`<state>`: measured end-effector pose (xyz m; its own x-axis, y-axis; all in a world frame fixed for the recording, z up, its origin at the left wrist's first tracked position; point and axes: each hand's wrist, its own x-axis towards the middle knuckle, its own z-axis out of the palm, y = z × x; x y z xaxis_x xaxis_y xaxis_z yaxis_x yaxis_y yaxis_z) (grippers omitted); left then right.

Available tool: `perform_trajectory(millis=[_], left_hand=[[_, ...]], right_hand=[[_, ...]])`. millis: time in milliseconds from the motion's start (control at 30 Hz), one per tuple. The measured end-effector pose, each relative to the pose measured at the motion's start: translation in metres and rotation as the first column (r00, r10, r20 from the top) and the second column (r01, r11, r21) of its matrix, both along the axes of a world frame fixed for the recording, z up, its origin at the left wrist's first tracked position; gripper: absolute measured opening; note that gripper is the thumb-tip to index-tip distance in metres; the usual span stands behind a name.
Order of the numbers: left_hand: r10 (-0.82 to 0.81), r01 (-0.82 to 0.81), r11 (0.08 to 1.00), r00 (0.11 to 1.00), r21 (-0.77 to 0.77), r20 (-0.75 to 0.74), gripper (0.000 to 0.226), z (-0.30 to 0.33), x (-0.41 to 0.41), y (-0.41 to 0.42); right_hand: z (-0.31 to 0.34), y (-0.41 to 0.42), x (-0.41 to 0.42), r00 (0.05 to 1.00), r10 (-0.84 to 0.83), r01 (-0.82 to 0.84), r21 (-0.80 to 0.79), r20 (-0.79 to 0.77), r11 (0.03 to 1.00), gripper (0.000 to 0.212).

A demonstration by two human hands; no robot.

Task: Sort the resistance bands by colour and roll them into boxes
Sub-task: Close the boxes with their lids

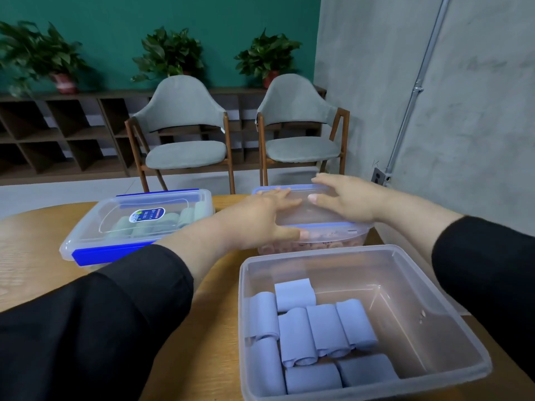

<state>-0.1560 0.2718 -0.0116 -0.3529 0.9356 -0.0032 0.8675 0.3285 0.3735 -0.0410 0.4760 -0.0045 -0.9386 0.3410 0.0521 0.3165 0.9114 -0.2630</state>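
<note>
While both hands' fingers (279, 195) lie straight, they press the lid (311, 209).

bands (315, 337) lilac | walls (115, 33) teal | chairs (185, 153) grey

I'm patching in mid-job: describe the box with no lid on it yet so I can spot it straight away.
On the wooden table, look at the near right edge, closest to the camera. The open clear box sits there holding rolled blue bands. Unlike the two lidded boxes behind it, it has no lid or blue clips, and neither hand touches it.
</note>
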Motion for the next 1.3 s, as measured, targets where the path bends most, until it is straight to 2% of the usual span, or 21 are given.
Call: perform_trajectory(millis=[67,200,333,433,567,667,767,833,867,967,1033,1100,1200,1233,1300], left_hand=[[-0.016,0.015,1.0,0.999,-0.024,-0.038,0.085,0.002,-0.002,0.002],[-0.039,0.031,0.998,0.986,-0.054,-0.163,0.096,-0.003,-0.006,0.003],[0.01,-0.004,1.0,0.967,0.023,-0.255,0.089,-0.008,-0.005,0.005],[0.017,-0.011,1.0,0.932,0.021,-0.361,0.081,-0.012,-0.004,0.008],[0.016,-0.015,1.0,0.929,0.006,-0.369,0.081,-0.015,-0.004,0.009],[-0.003,-0.01,0.999,0.954,-0.041,-0.3,0.088,-0.012,-0.005,0.007],[0.026,-0.03,0.999,0.996,-0.042,-0.09,0.081,0.001,-0.005,0.0],[0.088,-0.087,0.992,0.996,0.096,-0.009,0.066,0.009,-0.003,-0.009],[0.137,-0.132,0.966,0.99,0.223,-0.009,0.057,0.01,0.0,-0.017],[0.268,-0.263,0.758,0.96,0.597,0.083,0.024,0.009,0.022,-0.049],[0.27,-0.342,0.651,0.939,0.677,0.214,0.014,-0.002,0.042,-0.074],[0.297,-0.455,0.605,0.891,0.653,0.345,0.01,-0.021,0.063,-0.099],[0.381,-0.58,0.603,0.812,0.547,0.441,0.01,-0.051,0.091,-0.13],[0.402,-0.595,0.622,0.801,0.509,0.444,0.014,-0.058,0.099,-0.137],[0.447,-0.591,0.682,0.803,0.432,0.393,0.026,-0.066,0.113,-0.152]], right_hand=[[-0.002,0.004,-0.01,0.998,0.021,-0.02,-0.008,0.065,1.0,0.072],[-0.007,0.006,-0.024,0.999,0.015,-0.015,-0.002,0.041,1.0,0.072],[-0.008,0.004,-0.033,0.999,0.022,-0.022,0.001,0.032,1.0,0.068],[-0.007,0.006,-0.034,0.999,0.039,-0.038,-0.031,0.029,0.999,0.061],[-0.007,0.005,-0.034,0.998,0.043,-0.043,0.012,0.035,0.999,0.06],[-0.005,0.007,-0.028,0.998,0.052,-0.052,-0.01,0.041,0.999,0.065],[-0.003,0.016,-0.009,0.986,0.029,-0.057,-0.172,-0.164,0.984,0.058],[-0.007,0.025,0.017,0.95,-0.064,0.018,-0.15,-0.305,0.989,0.05],[-0.011,0.03,0.034,0.926,-0.117,0.077,-0.122,-0.359,0.989,0.044],[-0.032,0.031,0.099,0.878,-0.217,0.211,-0.06,-0.427,0.976,0.031],[-0.044,0.02,0.142,0.869,-0.255,0.265,-0.037,-0.424,0.964,0.033],[-0.054,0.004,0.178,0.906,-0.267,0.267,-0.044,-0.33,0.963,0.039],[-0.067,-0.025,0.214,0.973,-0.211,0.207,-0.052,-0.088,0.977,0.043],[-0.072,-0.032,0.221,0.979,-0.193,0.189,-0.072,-0.06,0.979,0.047],[-0.077,-0.044,0.233,0.972,-0.209,0.198,-0.104,-0.11,0.975,0.05]])
